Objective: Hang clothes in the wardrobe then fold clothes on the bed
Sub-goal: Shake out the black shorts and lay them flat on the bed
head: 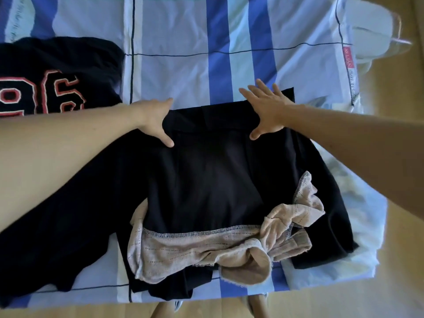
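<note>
L hand: left hand (156, 121) lies flat, fingers straight, thumb splayed toward the wearer; it grips nothing and presses the far-left corner of the black garment (211, 171).
R hand: right hand (267, 109) is also flat w/ fingers spread wide, palm down on the far-right corner; no pinch, no curl.
Why held so: my read is both palms are smoothing and pinning the far edge so the fold stays square. Spread fingers cover more cloth.
Task item: black garment sits mid-bed on the striped bedcover (183, 65), roughly rectangular, between both arms.
Beige cloth: beige cloth (195, 246) is bunched along the garment's near edge and spills to the right. Could be a lining or a separate piece; can't tell from here.
Stage: looks like the folding half of the task, w/ this piece partly folded and the near edge still untidy.
Left neighbours: numbered jersey (57, 72) lies far-left, apart from the L hand. A loose dark piece (68, 237) lies under the L forearm and touches the garment's left side.
Right edge: white bedding pile (358, 214) sits just beside the garment's right side, then the bed drops to wood floor (403, 157).
Open room: bare bedcover lies beyond the fingertips, good for sliding or folding away from the body. The sides are tighter, and the near edge is close to the bed's rim.
Risk: beige bunch may slip off the near rim.
</note>
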`<state>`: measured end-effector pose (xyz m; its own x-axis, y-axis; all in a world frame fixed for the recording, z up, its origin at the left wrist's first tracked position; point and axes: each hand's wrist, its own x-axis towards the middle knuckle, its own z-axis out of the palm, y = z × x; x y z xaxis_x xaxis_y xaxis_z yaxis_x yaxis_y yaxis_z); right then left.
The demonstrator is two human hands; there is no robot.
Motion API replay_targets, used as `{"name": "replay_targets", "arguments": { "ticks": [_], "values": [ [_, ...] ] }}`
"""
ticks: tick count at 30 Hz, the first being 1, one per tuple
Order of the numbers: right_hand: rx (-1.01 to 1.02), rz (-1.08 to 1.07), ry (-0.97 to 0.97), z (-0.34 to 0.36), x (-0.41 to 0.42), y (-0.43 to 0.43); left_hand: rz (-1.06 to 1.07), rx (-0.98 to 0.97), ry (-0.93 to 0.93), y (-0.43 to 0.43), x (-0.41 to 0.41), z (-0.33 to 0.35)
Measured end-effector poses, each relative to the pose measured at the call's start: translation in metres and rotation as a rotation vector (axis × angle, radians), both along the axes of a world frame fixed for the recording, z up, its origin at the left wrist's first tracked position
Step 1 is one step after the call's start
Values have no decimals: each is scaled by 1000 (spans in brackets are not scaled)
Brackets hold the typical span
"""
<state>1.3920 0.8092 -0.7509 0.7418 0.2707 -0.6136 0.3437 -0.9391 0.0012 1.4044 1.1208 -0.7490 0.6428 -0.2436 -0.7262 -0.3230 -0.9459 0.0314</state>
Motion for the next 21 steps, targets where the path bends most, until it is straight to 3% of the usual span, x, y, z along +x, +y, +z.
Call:
{"name": "replay_targets", "arguments": {
  "ticks": [4,6,9,15,18,21],
  "values": [
    [-34,-65,162,-1,8,11,-7,-60,129,-15,-13,-4],
    [-75,-29,169,2,7,14,29,-91,72,-13,-14,2],
    [-82,-16,-15,13,13,15,93,-145,-124,0,9,25],
    [127,-32,-504,69,44,19,52,-181,-619,15,55,83],
    [197,26,-623,91,26,9,-60,-293,-696,24,32,103],
    [262,216,-622,100,-27,-9,-292,-321,-647,29,-31,112]
  ]
}}
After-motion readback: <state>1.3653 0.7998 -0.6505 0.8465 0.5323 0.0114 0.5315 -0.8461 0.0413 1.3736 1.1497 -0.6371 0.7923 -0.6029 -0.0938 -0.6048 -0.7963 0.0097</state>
